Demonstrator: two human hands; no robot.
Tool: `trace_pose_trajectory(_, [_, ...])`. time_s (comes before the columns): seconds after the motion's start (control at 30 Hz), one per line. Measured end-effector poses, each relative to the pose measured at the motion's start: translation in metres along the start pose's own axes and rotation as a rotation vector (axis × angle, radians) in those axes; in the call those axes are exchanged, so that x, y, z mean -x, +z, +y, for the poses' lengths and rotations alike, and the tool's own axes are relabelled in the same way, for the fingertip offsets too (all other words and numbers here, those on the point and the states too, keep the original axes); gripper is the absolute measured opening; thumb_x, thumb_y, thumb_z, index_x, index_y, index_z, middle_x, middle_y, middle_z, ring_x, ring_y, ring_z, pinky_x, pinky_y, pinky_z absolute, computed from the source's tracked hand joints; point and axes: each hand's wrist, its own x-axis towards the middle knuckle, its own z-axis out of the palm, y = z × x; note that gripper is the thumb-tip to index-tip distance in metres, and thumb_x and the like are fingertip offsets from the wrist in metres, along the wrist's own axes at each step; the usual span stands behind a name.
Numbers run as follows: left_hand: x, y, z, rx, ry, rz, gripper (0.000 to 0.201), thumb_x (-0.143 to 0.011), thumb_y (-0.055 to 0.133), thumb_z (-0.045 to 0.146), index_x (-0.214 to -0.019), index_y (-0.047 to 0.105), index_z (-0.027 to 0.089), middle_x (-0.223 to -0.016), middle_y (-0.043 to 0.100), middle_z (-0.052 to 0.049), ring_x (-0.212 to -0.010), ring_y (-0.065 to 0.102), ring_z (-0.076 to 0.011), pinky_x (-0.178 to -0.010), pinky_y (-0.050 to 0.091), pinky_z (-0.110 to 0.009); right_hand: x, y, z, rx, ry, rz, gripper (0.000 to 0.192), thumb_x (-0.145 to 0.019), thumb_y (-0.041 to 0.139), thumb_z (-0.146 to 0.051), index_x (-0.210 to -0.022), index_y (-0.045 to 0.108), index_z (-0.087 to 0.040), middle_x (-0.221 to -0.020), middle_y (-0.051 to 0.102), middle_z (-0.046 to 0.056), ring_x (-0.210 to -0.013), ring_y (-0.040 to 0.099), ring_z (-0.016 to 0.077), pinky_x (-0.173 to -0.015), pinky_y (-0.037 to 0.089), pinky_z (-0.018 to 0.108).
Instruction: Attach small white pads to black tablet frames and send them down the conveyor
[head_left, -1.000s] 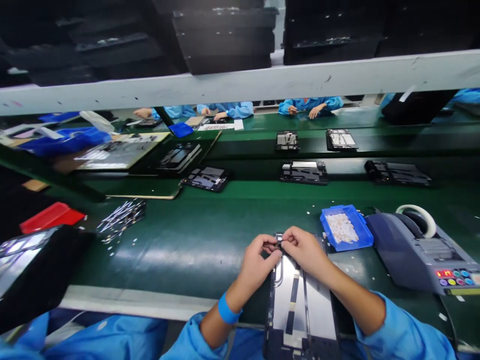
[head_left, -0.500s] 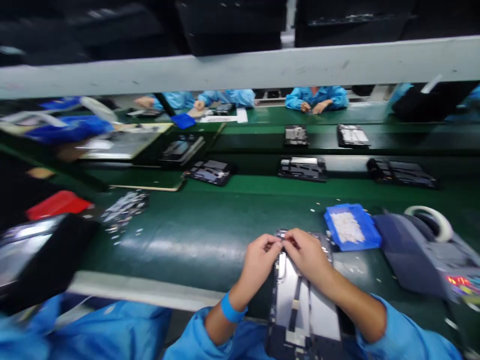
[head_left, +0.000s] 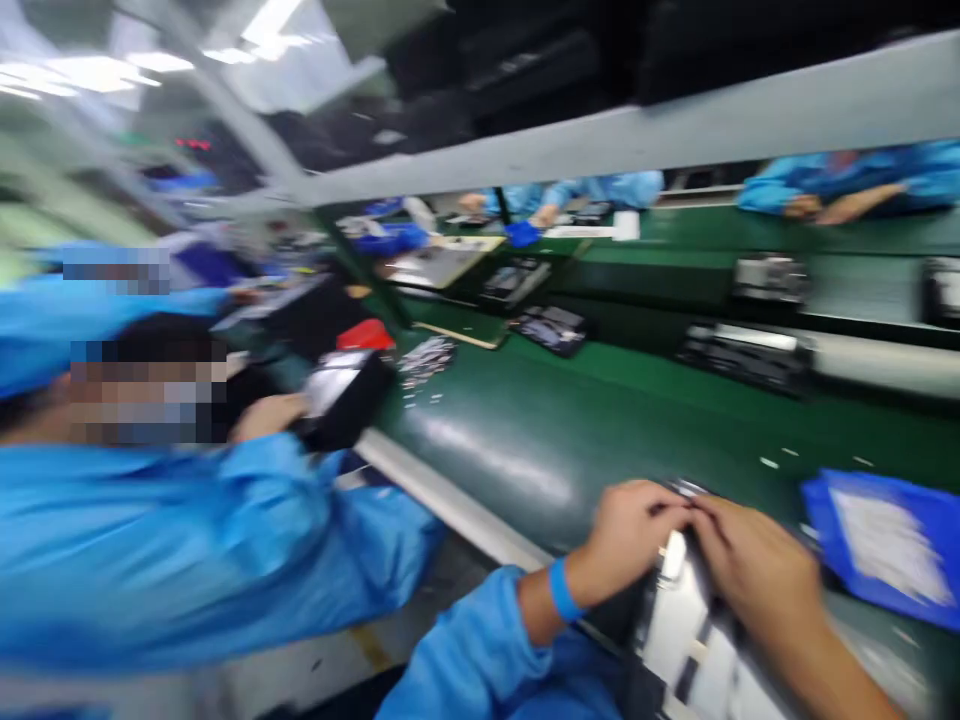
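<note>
An opened tablet (head_left: 677,622), with silver battery panels and a dark frame, lies in front of me at the near edge of the bench. Over its far end, my left hand (head_left: 628,532) and my right hand (head_left: 761,568) meet, both closed with thumb and fingertips pinched together. Whatever is between the fingertips is too small and blurred to name. A blue wristband (head_left: 562,590) circles my left wrist. To the right of my right hand stands a blue tray (head_left: 829,530) of small white pieces (head_left: 892,545).
At the left sits a co-worker in a blue smock (head_left: 150,540), a hand by a dark device (head_left: 345,395). Small loose parts (head_left: 427,360) lie on the green bench (head_left: 495,430). More opened tablets (head_left: 742,355) lie farther back. A pale shelf beam (head_left: 562,160) crosses overhead.
The view has swung left and tilted, bringing the co-worker and ceiling lights into sight. The tape dispenser has left the picture. Both hands stay pinched together at the tablet's far end.
</note>
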Motion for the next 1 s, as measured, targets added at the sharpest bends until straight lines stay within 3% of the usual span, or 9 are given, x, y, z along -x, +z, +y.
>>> trace_pose_trajectory(0.1, [-0.005, -0.012, -0.003, -0.074, 0.108, 0.041, 0.013, -0.092, 0.068, 0.024, -0.088, 0.08, 0.023, -0.087, 0.078, -0.003, -0.084, 0.07, -0.0186, -0.082, 0.053, -0.029, -0.01, 0.003, -0.008, 0.002, 0.0, -0.046, 0.031, -0.106, 0.046, -0.028, -0.096, 0.073, -0.018, -0.091, 0.079, 0.008, -0.08, 0.073, 0.0207, -0.079, 0.052, 0.031])
trace_pose_trajectory(0.23, [-0.016, -0.011, -0.01, -0.102, 0.227, -0.002, 0.016, -0.092, 0.063, 0.024, -0.085, 0.077, 0.023, -0.086, 0.076, -0.003, -0.082, 0.069, -0.019, -0.079, 0.052, -0.03, -0.016, 0.013, -0.005, -0.011, 0.155, -0.142, 0.015, -0.097, 0.058, -0.017, -0.09, 0.071, -0.02, -0.084, 0.077, 0.003, -0.077, 0.071, 0.0189, -0.075, 0.049, 0.027])
trace_pose_trajectory(0.37, [-0.019, -0.007, -0.01, -0.064, 0.142, -0.035, 0.015, -0.088, 0.063, 0.027, -0.082, 0.076, 0.023, -0.083, 0.075, -0.003, -0.08, 0.068, -0.0197, -0.075, 0.051, -0.03, -0.021, 0.011, -0.005, 0.018, 0.258, -0.206, 0.013, -0.086, 0.063, -0.011, -0.077, 0.067, -0.02, -0.073, 0.073, 0.001, -0.071, 0.068, 0.0173, -0.07, 0.044, 0.026])
trace_pose_trajectory(0.53, [-0.03, -0.004, -0.013, 0.203, -0.17, -0.046, 0.016, -0.079, 0.067, 0.035, -0.081, 0.071, 0.019, -0.08, 0.073, -0.004, -0.075, 0.066, -0.0192, -0.069, 0.05, -0.028, -0.022, -0.041, 0.041, 0.215, 0.496, -0.144, 0.014, -0.087, 0.059, -0.015, -0.077, 0.066, -0.02, -0.074, 0.071, 0.002, -0.072, 0.065, 0.0169, -0.067, 0.04, 0.026])
trace_pose_trajectory(0.6, [-0.034, -0.003, -0.016, 0.302, -0.23, -0.065, 0.016, -0.076, 0.068, 0.034, -0.077, 0.067, 0.019, -0.076, 0.07, -0.002, -0.07, 0.063, -0.0168, -0.067, 0.049, -0.026, -0.016, -0.07, 0.069, 0.417, 0.683, -0.17, 0.019, -0.092, 0.057, -0.022, -0.074, 0.065, -0.02, -0.069, 0.068, 0.005, -0.066, 0.062, 0.0185, -0.063, 0.037, 0.028])
trace_pose_trajectory(0.67, [-0.035, -0.001, -0.018, 0.352, -0.262, -0.072, 0.014, -0.075, 0.069, 0.032, -0.074, 0.063, 0.019, -0.071, 0.067, 0.0, -0.066, 0.059, -0.0143, -0.065, 0.046, -0.025, -0.008, -0.089, 0.084, 0.518, 0.76, -0.203, 0.023, -0.094, 0.055, -0.025, -0.076, 0.066, -0.019, -0.069, 0.067, 0.007, -0.066, 0.061, 0.0206, -0.062, 0.036, 0.029])
trace_pose_trajectory(0.77, [-0.035, 0.001, -0.019, 0.374, -0.268, -0.054, 0.015, -0.074, 0.071, 0.03, -0.073, 0.06, 0.019, -0.071, 0.066, 0.001, -0.066, 0.058, -0.0134, -0.066, 0.046, -0.024, -0.001, -0.082, 0.068, 0.299, 0.557, -0.202, 0.017, -0.094, 0.054, -0.018, -0.086, 0.069, -0.019, -0.084, 0.071, 0.008, -0.08, 0.065, 0.0214, -0.072, 0.043, 0.03])
trace_pose_trajectory(0.87, [-0.032, 0.002, -0.017, 0.348, -0.25, -0.034, 0.017, -0.074, 0.072, 0.032, -0.075, 0.06, 0.019, -0.077, 0.07, -0.001, -0.071, 0.062, -0.0148, -0.069, 0.049, -0.025, -0.006, -0.044, 0.025, 0.034, 0.314, -0.243, 0.016, -0.098, 0.057, -0.019, -0.089, 0.07, -0.021, -0.088, 0.072, 0.005, -0.086, 0.065, 0.02, -0.08, 0.046, 0.03])
trace_pose_trajectory(1.0, [-0.027, 0.002, -0.013, 0.275, -0.191, -0.005, 0.017, -0.076, 0.071, 0.033, -0.075, 0.062, 0.019, -0.082, 0.074, -0.004, -0.077, 0.067, -0.0176, -0.073, 0.053, -0.029, -0.019, -0.003, -0.01, -0.015, 0.217, -0.299, 0.011, -0.099, 0.061, -0.02, -0.095, 0.072, -0.02, -0.091, 0.074, 0.006, -0.089, 0.066, 0.0211, -0.085, 0.047, 0.032])
